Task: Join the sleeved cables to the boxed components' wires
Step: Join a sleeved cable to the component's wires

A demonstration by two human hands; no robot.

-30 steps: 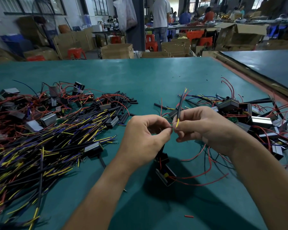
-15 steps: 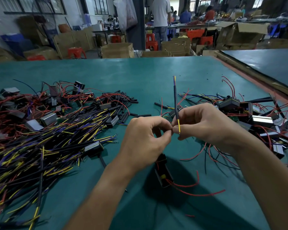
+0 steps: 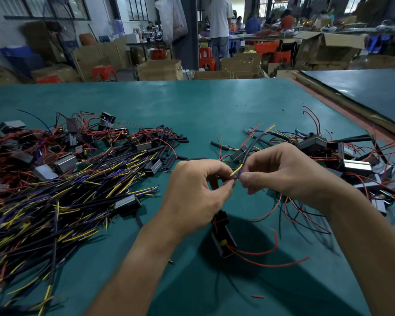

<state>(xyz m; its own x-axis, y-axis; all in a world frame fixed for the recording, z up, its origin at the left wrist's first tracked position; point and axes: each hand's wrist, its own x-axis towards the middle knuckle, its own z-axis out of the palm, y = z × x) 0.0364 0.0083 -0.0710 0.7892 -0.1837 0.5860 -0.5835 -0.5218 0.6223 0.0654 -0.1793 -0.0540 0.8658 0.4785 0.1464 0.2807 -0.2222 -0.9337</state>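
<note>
I work over a teal-green table point(image 3: 192, 103). A second, darker table point(image 3: 363, 87) sits to its right across a narrow gap. Beyond them the room is a workshop with cardboard boxes point(image 3: 160, 69), red stools point(image 3: 104, 73) and a standing person point(image 3: 220, 21) seen from behind.

Two piles flank my hands. On the left is a heap of sleeved cables point(image 3: 55, 201) with yellow and purple ends, and metal-cased parts are mixed in. On the right is a tangle of boxed components point(image 3: 342, 160) with red wires. Short black sleeve pieces point(image 3: 219, 144) lie between the piles.

My left hand point(image 3: 196, 192) is curled, with thumb and forefinger pinching the wire ends point(image 3: 236, 174). My right hand point(image 3: 283, 172), also curled, pinches one sleeved cable point(image 3: 249, 149), which slants up and away to the right. One boxed component point(image 3: 224, 242) is below the left hand, partly hidden by the wrist, and I cannot tell whether it touches the table. Two red leads point(image 3: 271, 252) trail from it. One red snippet point(image 3: 257, 296) lies nearer me.
</note>
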